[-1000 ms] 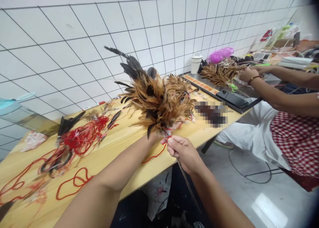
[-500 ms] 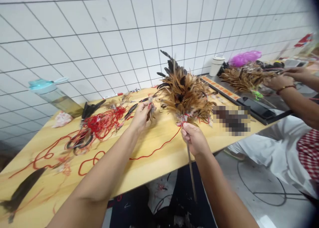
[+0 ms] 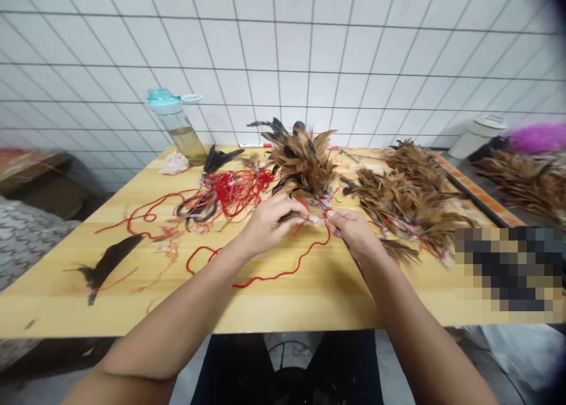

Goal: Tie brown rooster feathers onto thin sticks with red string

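My right hand [image 3: 354,228] is closed around the stick of a feather duster [image 3: 305,160], just under its bound base. Brown and black feathers fan out from there toward the wall. Close by on the left, my left hand [image 3: 276,222] pinches a small feather bunch; a pale tuft and short red string ends show at its fingertips, the rest is hidden by the fingers. From the duster's binding a red cord [image 3: 283,273] runs down and curls left over the table. Beyond my left hand lie a tangle of red string [image 3: 241,190] and black-handled scissors [image 3: 197,210].
More brown feather bundles [image 3: 407,201] lie on the wooden table [image 3: 300,310] at right. A water bottle [image 3: 183,137] leans at the back left, near crumpled tissue [image 3: 174,163]. A dark feather [image 3: 112,263] lies front left. A white cup [image 3: 480,135] stands far right.
My hands have come together at the duster's base, the left with its feather bunch. The duster's stick no longer hangs past the table edge. My view has turned left; the co-worker's hands are out of sight.
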`<state>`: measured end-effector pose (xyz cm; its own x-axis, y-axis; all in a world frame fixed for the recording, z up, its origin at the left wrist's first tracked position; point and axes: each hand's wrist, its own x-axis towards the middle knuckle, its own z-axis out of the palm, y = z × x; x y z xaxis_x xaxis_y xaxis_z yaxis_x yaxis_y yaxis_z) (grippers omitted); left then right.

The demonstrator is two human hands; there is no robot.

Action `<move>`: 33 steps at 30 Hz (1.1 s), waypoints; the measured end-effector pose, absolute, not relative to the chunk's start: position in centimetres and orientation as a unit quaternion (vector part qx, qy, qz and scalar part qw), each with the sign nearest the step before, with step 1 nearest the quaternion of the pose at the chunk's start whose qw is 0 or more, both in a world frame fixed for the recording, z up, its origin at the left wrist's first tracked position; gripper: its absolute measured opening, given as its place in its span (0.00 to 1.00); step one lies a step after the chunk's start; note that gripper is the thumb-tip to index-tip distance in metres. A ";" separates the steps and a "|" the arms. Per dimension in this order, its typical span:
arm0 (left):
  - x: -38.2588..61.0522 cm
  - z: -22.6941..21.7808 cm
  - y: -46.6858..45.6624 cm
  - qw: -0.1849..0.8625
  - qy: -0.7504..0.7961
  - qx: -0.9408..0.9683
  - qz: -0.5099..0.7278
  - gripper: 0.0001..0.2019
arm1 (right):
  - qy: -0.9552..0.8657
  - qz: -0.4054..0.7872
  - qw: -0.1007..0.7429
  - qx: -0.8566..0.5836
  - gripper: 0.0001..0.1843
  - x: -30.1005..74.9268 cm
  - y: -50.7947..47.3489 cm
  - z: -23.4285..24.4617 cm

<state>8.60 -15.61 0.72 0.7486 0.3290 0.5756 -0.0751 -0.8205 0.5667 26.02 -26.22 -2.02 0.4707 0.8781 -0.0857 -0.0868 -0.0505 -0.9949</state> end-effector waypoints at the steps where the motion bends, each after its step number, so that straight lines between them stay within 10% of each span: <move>1: 8.5 0.6 -15.4 0.287 0.071 0.889 0.349 0.07 | -0.347 0.407 0.588 -0.606 0.19 25.7 -25.8 -2.2; 33: 9.1 -1.8 -14.6 0.167 0.066 0.914 0.365 0.05 | -0.404 0.520 0.517 -0.548 0.25 23.8 -26.0 -3.8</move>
